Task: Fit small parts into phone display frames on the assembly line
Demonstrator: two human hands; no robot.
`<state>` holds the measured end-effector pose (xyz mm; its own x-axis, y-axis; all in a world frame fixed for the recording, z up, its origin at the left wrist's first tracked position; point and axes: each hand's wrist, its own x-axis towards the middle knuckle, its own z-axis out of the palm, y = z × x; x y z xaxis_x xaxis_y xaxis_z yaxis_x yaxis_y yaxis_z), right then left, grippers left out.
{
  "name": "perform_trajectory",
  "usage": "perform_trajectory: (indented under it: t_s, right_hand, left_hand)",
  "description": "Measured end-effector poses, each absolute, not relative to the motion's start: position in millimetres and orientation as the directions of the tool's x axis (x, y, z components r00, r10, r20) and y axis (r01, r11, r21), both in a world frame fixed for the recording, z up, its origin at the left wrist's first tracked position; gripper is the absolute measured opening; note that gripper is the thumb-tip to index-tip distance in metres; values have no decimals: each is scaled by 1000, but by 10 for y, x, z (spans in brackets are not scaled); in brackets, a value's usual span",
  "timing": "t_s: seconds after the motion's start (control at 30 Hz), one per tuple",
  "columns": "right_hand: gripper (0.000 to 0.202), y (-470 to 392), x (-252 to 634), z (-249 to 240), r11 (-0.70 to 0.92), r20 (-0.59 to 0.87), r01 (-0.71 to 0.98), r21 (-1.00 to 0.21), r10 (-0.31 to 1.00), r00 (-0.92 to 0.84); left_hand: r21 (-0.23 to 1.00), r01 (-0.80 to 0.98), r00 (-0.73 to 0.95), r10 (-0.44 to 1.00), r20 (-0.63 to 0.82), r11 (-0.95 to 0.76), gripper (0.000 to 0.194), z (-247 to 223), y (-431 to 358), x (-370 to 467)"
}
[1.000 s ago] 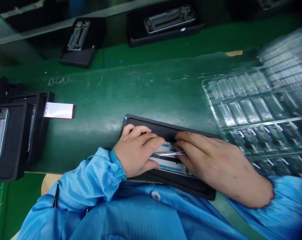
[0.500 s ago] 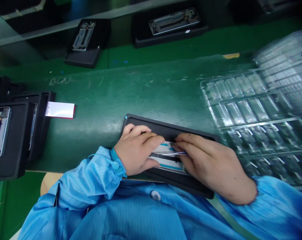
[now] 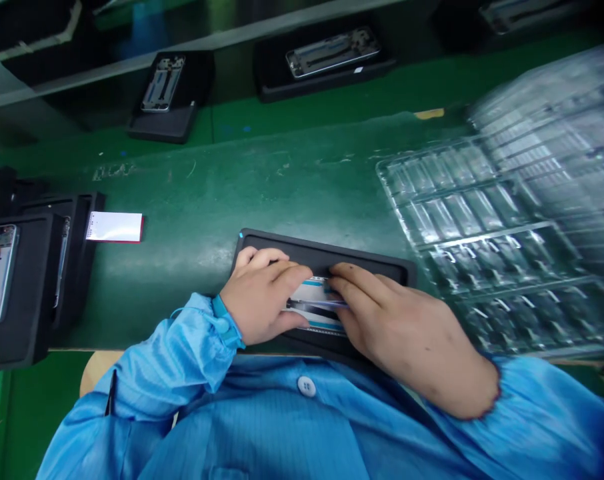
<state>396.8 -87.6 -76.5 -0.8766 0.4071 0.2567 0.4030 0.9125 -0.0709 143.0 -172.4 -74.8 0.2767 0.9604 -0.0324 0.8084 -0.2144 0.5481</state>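
A phone frame (image 3: 316, 293) with blue strips and a dark cable along its middle lies in a black tray (image 3: 327, 252) before me. My left hand (image 3: 263, 297) clasps the left end of that frame, thumb on the near edge and fingers on the far edge. Over the other end is my right hand (image 3: 399, 327), its fingers pinched round thin metal tweezers (image 3: 327, 304) that point left across the frame. Their tips are hard to make out against the cable. Both ends of the frame are hidden under my hands.
Black trays holding phone frames are stacked at the left (image 3: 37, 287), beside a white notepad (image 3: 115, 227). Further trays (image 3: 169, 123) stand along the back. Clear plastic trays (image 3: 462, 220) with several compartments fill the right side of the green bench (image 3: 282, 180).
The camera view has shifted slightly, so the scene sits further left. My right hand has edged left over the phone frame with the tweezers; my left hand keeps its hold.
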Motion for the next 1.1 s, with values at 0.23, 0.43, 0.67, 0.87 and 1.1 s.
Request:
perform_trajectory:
  t_s: [0.23,0.43,0.67,0.87,1.1]
  right_hand:
    - [21,-570,4277,-450,725,369,390,-567,648,-667]
    - [26,-676,4120,-586,717,381,336,-611,638,-669]
    - [15,-720,4041,-873,703,388,442,-558,691,-610]
    - [17,-744,4002,-863,743,407,403,-534,644,-647]
    - [18,-759,3988,-881,741,399,409,-532,646,-651]
  left_hand:
    - [543,811,270,963,-20,-217,67,-760,-1724,1405]
    - [536,824,231,973,-24,-183,67,-749,-1720,1405]
    - [531,829,226,973,-35,-174,68,-739,-1709,1414]
    - [524,834,226,973,-35,-175,68,-728,-1712,1426]
    - [530,826,232,973,-14,-189,66,-746,-1723,1418]
